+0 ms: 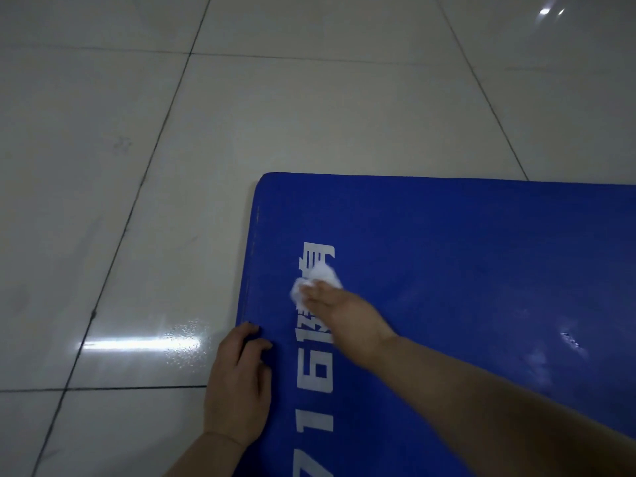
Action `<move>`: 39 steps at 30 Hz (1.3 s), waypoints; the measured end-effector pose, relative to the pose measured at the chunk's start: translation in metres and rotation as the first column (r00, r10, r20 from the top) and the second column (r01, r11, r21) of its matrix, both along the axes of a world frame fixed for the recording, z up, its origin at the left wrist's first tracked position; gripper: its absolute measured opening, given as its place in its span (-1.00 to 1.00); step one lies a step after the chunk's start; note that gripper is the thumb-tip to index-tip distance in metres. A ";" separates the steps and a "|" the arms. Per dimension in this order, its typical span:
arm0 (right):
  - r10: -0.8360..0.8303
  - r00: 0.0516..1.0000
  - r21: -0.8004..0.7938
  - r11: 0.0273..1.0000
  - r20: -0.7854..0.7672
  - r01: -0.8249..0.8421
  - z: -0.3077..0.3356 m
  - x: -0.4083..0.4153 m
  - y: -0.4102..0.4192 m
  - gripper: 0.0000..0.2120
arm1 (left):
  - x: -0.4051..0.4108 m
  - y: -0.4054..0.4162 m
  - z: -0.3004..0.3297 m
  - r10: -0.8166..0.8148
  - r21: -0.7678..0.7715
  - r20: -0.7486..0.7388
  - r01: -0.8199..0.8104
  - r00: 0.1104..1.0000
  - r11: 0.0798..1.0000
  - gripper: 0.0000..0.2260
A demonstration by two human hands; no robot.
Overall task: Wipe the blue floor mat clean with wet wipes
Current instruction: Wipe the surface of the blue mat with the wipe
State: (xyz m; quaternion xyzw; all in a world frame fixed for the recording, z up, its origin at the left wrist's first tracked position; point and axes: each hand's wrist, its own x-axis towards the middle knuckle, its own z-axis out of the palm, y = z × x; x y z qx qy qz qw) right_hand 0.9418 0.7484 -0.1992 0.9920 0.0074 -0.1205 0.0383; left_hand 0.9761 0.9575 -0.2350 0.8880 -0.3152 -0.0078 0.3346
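nearest: left hand [237, 383] sits on the near-left edge of the blue floor mat [464, 256], fingers curled over the edge, thumb on top, so it's gripping the mat and pinning it. palm half on the floor [103, 235], half on the mat.

next out: right hand [339, 313], arm reaching across from lower right. fingers look bunched on a crumpled white wet wipe [315, 282] and pressing it to the mat, right over the white printed text [318, 342] nr the left edge. hand is motion-blurred, so can't tell exact finger wrap, but wipe is held under the fingertips.

mat lies flat on glossy pale tile, far-left corner visible, rest runs off frame to the right. pale scuffs [571, 342] on the right part of the mat look untouched, so imo plenty of area left.

risks, my read:
- tile is shiny w/ a wet-looking patch [182, 342] just beside the left hand. mat could slide if that hand lets go or slips.
- wipe is balled up, small contact patch, easy to leave streaks or miss spots.
- hard rubbing on the print might lift it.
- long reach to the far edge, balance goes to the left hand.
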 end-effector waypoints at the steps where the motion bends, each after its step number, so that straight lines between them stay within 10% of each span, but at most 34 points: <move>1: -0.060 0.998 -0.095 0.994 -0.025 0.057 -0.007 -0.011 -0.017 -0.51 | 0.000 -0.001 0.001 -0.002 0.007 -0.016 0.002 1.000 1.000 -0.69; 5: -0.222 0.975 -0.328 0.923 -0.024 0.202 0.008 -0.023 -0.037 -0.49 | 0.000 -0.001 0.001 -0.004 0.020 -0.012 0.004 1.000 1.000 -0.65; 9: 0.042 0.981 -0.407 0.906 -0.188 -0.117 0.013 -0.014 0.035 -0.44 | 0.000 -0.001 0.002 -0.003 -0.003 0.023 0.003 1.000 1.000 -0.75; 14: 0.020 0.996 0.104 0.994 0.083 -0.028 0.007 -0.003 0.081 -0.45 | -0.001 0.002 0.005 0.038 -0.039 0.027 -0.037 0.999 0.999 -0.77; 16: 0.010 0.977 0.036 0.999 0.212 -0.018 0.004 -0.009 0.063 -0.48 | -0.003 0.007 0.005 0.027 -0.036 0.036 -0.026 0.999 0.999 -0.78; 26: 0.039 0.925 -0.609 0.742 -0.378 -0.280 0.036 -0.040 -0.003 -0.60 | -0.010 0.012 0.003 0.018 0.020 -0.011 -0.018 1.000 1.000 -0.65; 30: 0.170 0.960 -0.441 0.860 -0.224 -0.256 0.019 -0.021 0.062 -0.33 | -0.009 0.014 0.003 0.017 0.018 0.000 -0.017 1.000 1.000 -0.72; 36: 0.073 0.995 0.356 0.930 0.063 -0.091 0.012 -0.009 0.088 -0.49 | -0.009 0.017 0.007 0.012 0.042 -0.034 -0.011 0.999 0.999 -0.58; 39: 0.128 0.981 0.181 0.972 0.145 -0.153 0.016 -0.021 0.054 -0.46 | -0.012 0.021 0.008 0.008 0.023 -0.022 -0.008 1.000 1.000 -0.60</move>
